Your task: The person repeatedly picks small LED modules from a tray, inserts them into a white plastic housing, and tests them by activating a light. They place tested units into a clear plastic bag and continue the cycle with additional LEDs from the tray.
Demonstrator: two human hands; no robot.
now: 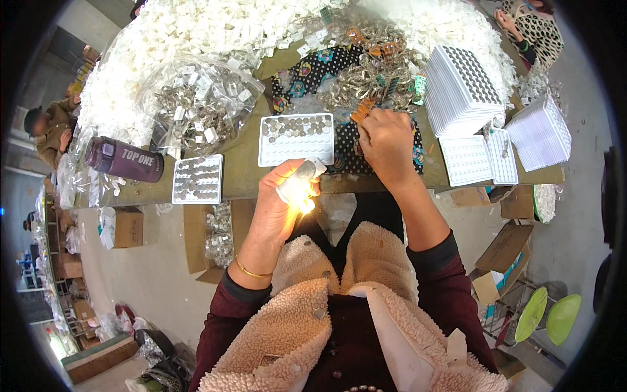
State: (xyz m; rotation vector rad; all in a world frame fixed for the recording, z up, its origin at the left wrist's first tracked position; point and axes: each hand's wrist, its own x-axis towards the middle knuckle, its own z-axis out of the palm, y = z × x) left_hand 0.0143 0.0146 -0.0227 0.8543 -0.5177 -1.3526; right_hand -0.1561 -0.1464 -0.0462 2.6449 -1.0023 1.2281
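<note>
Tabletop (pixel 245 171) heaped at the far side with white plastic pieces (pixel 176 32). White compartment tray (pixel 295 139) at the near edge, partly filled. Right hand (pixel 386 144), fingers curled, rests on patterned cloth (pixel 313 72). Left hand (pixel 281 206) pinches a small white piece (pixel 298 183) just near of the tray.

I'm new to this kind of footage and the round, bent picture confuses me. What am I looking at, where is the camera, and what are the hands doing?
There is no machine: a person wears a wide-angle camera on the head, looking down, so straight edges bend. The left hand holds a small white piece above the table edge. The right hand rests on a dark patterned cloth beside a heap of small metal parts. On the table lie a white tray with rows of pockets, stacked trays, a clear bag of parts and a dark bottle.
</note>
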